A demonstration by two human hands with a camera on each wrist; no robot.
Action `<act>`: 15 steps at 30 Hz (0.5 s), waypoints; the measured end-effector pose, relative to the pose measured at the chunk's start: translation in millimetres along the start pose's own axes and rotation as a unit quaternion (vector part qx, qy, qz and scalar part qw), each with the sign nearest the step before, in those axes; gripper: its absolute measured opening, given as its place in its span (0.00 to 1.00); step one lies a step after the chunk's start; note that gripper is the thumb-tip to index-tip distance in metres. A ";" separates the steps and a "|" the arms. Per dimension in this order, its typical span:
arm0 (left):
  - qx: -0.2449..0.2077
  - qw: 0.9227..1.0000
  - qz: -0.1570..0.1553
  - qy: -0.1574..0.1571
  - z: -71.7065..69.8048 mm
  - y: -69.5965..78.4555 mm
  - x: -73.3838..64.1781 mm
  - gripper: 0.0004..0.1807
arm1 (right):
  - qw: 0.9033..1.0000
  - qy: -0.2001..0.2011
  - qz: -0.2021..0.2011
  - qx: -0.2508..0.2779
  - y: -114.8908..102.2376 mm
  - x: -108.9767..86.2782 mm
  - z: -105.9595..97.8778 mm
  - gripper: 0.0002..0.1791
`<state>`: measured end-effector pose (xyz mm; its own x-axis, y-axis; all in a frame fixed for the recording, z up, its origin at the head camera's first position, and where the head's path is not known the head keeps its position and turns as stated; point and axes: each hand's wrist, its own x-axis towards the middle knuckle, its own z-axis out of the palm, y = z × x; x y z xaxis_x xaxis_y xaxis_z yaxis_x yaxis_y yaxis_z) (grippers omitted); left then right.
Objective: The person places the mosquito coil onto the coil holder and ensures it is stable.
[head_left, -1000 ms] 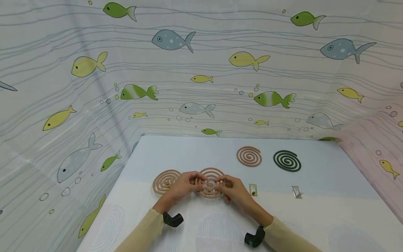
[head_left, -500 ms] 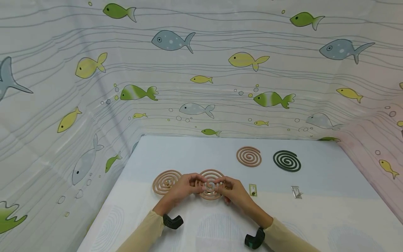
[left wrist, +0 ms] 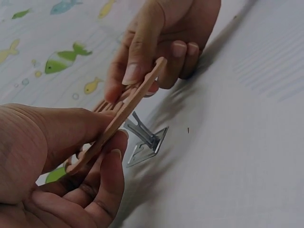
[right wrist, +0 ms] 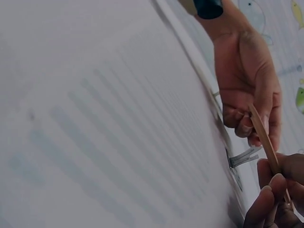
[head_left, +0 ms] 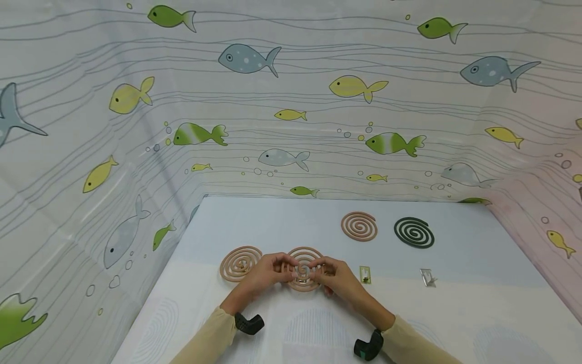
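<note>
A brown mosquito coil [head_left: 303, 289] is pinched at its left side by my left hand [head_left: 267, 271] and at its right side by my right hand [head_left: 340, 277]. In the left wrist view the coil [left wrist: 124, 114] appears nearly edge-on, thumbs on one face and fingers on the other. Below its middle stands a small metal coil stand [left wrist: 148, 144], its upright prongs close beneath the coil. The right wrist view also has the prongs of the stand [right wrist: 244, 157] near the coil's edge [right wrist: 264, 135].
Left of the hands, another brown coil [head_left: 233, 275] sits on a stand. Toward the back right lie a brown coil [head_left: 359, 226] and a dark green coil [head_left: 414, 232]. Two more metal stands, one gold-coloured [head_left: 365, 274] and one silver [head_left: 428, 278], lie on the white table [head_left: 477, 303].
The held coil and both hands have come slightly down and toward me over the stand. Both hands keep their pinch. The other coils and stands stay put.
</note>
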<state>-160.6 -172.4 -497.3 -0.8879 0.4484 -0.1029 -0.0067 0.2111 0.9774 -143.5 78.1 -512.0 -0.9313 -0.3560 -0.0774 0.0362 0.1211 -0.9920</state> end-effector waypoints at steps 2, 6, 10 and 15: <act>-0.003 1.000 0.002 0.001 0.2 -0.5 -0.6 0.15 | 1.000 -0.003 0.000 -0.005 0.9 0.4 0.4 0.18; -0.004 1.000 0.004 0.001 0.4 0.2 -1.6 0.16 | 1.000 -0.006 0.001 -0.007 2.0 1.2 0.6 0.18; -0.004 1.000 0.002 0.000 -0.3 0.7 -3.0 0.16 | 1.000 -0.009 0.003 -0.007 1.4 0.7 1.1 0.19; -0.002 1.000 0.002 -0.001 -0.8 1.9 -4.8 0.15 | 1.000 -0.011 0.006 -0.008 -0.7 -1.2 1.2 0.18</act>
<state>-156.8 -174.9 -494.8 -0.8867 0.4514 -0.0996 -0.0047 0.2067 0.9784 -142.0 77.3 -511.3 -0.9228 -0.3742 -0.0917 0.0412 0.1407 -0.9892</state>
